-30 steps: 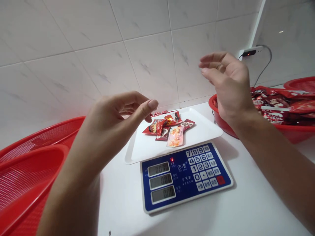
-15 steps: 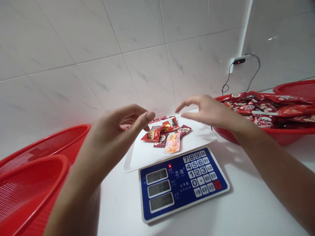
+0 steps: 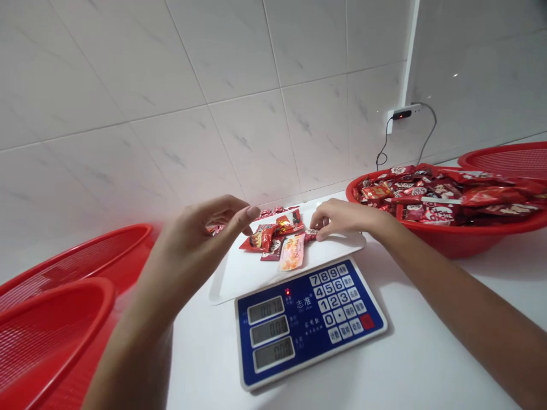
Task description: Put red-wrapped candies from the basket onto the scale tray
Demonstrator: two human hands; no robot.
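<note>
Toward the right edge of the tray [image 3: 243,274], a packet [image 3: 311,234] is apparently being picked by the right hand [image 3: 342,218], grip unclear, left hand [image 3: 194,245] half-open; next, light pinching seems needed.

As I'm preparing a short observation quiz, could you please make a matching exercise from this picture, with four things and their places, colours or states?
1. Right hand
2. Pink packet
3. Scale panel
4. Heaped basin

A. Blue, on the near side of the white tray
B. Red, to the right of the tray
C. Touching or nearly touching a dark red packet
D. Lying among other packets on the tray

Pairs: 1-C; 2-D; 3-A; 4-B.
</note>
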